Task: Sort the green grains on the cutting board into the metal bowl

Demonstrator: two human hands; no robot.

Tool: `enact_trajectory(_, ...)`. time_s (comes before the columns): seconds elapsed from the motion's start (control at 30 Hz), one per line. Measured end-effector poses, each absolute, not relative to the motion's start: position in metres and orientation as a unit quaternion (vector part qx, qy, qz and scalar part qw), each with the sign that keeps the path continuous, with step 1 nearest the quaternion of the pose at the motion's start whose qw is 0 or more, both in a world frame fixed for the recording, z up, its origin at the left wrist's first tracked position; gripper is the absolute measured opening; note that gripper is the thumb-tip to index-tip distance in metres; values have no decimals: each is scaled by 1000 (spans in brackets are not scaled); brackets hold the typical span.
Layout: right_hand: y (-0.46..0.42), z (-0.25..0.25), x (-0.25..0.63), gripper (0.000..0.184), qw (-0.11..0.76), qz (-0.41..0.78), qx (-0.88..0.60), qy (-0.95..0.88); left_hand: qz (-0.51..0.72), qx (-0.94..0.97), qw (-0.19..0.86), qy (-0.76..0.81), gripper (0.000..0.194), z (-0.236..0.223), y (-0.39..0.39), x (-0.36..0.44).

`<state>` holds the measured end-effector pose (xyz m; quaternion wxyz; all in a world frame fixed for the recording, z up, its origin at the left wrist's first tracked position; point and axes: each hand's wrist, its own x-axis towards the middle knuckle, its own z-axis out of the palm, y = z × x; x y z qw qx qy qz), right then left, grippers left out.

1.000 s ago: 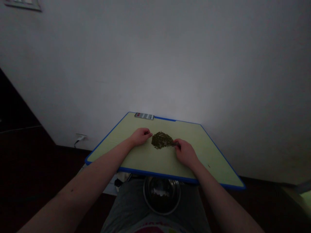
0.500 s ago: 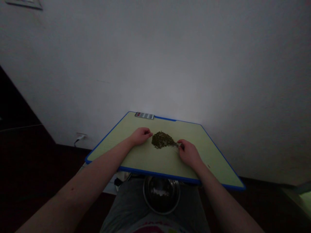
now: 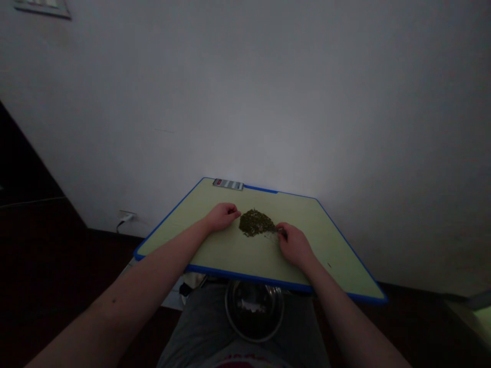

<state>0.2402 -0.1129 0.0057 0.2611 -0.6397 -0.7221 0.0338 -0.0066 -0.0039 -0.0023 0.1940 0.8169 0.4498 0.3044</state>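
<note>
A heap of small dark green bits, like dried herbs or seeds (image 3: 255,222), lies spread on the pale yellow tabletop (image 3: 238,250). At its left edge rests my left hand (image 3: 221,216), closed in a pinch; whatever its fingertips hold, if anything, is too small to make out. My right hand (image 3: 293,243) is closed at the right edge of the heap, gripping something small and thin that reaches into the bits. Its kind is hidden by the fingers and the dim light. Below the table's front edge, a shiny metal bowl (image 3: 255,335) sits on my lap.
A phone (image 3: 228,184) with a lit screen lies at the table's back left edge. Blue edging (image 3: 245,276) runs round the tabletop, which stands against a pale wall (image 3: 284,102). A small dark speck (image 3: 329,265) lies at the right. Low on the left wall is a plugged-in socket (image 3: 126,215).
My right hand has moved slightly left, closer to the heap, with the thin thing in it. My left hand keeps its place. The view has tilted a little.
</note>
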Motion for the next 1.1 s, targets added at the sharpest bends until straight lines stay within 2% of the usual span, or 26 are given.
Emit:
enact_trajectory(0.5,-115,9,222,27,241,-17,-668,-704,303,817,202,447,34,-3,-4,-6)
enact_trajectory(1.1,-131,8,251,24,238,-35,-708,-664,309,818,201,442,33,-3,-4,-7)
